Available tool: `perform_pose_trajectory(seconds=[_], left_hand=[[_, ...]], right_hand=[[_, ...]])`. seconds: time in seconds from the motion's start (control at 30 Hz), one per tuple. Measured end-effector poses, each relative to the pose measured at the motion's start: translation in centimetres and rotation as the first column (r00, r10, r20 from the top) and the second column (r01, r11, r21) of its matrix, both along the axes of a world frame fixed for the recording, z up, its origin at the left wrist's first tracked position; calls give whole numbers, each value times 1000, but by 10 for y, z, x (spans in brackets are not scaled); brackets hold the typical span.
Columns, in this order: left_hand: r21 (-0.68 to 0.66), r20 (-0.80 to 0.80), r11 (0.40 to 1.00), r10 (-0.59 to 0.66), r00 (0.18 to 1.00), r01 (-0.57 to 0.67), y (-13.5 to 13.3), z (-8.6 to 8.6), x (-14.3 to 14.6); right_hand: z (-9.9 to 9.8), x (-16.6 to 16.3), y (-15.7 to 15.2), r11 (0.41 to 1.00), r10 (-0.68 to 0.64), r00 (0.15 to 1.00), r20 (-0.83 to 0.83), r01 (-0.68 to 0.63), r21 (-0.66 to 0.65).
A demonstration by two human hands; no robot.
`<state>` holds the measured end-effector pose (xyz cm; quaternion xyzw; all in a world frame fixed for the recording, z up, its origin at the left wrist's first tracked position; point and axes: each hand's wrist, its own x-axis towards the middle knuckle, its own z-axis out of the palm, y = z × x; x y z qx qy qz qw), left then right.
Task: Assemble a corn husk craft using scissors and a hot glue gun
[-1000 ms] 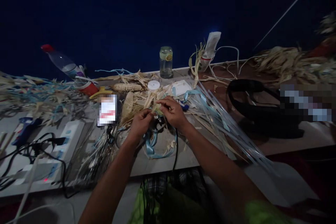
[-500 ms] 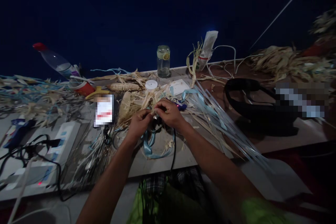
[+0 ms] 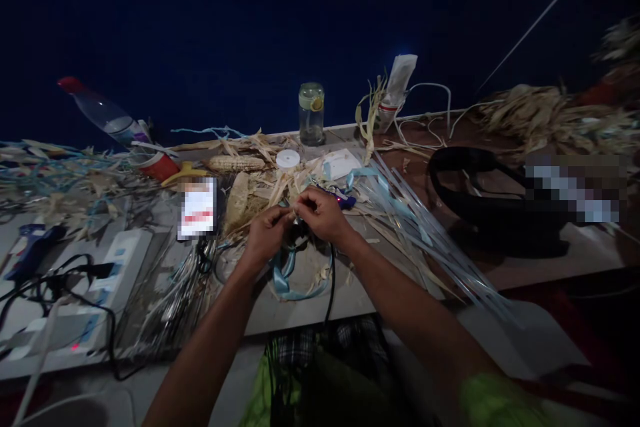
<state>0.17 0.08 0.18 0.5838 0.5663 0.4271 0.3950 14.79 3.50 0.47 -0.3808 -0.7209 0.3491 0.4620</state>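
My left hand [image 3: 267, 235] and my right hand [image 3: 324, 217] meet over the middle of the table. Thumbs and forefingers of both are pinched together around something small and pale; the fingers hide most of it. Just below them, a light blue ribbon [image 3: 287, 290] lies in a loop on the tabletop, and a black cord [image 3: 331, 287] runs toward the near edge. Shredded dry corn husk [image 3: 280, 193] lies behind the fingers. Beside my right hand rests a dark blue tool [image 3: 346, 201] with a small red light, partly hidden.
An ear of corn [image 3: 235, 163], a white round lid-like disc [image 3: 288, 159] and a glass jar [image 3: 311, 123] stand or lie behind. At left are a phone [image 3: 197, 210], thin wires [image 3: 187, 300] and a power strip [image 3: 123, 260]. Long clear rods [image 3: 445, 260] and a black band-shaped object [image 3: 465, 203] occupy the right.
Both hands stay pinched together in nearly the same place, with only a slight shift of the fingers. The whole view has moved a little.
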Motion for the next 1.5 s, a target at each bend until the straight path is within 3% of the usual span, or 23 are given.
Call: perform_pose_trajectory(seconds=[0.27,0.53,0.83,1.23,1.5], left_hand=[[-39,26,999,-24,999,25,1,-1,0],[-85,-1,995,52,999,-51,-1,8,2],[-82,-32,996,-33,999,30,1,5,-1],[-70,-49,989,-133,990,129,0,5,-4],[-104,183,986,-113,977,134,-3,4,-3]], right_hand=[[0,0,-1,1000,8,1000,-9,-9,-19],[5,1,-1,977,79,990,-113,-99,-187],[-2,0,2,998,23,999,36,-21,-57],[-5,1,3,999,-4,998,62,1,54],[-2,2,1,990,2,994,113,-18,142]])
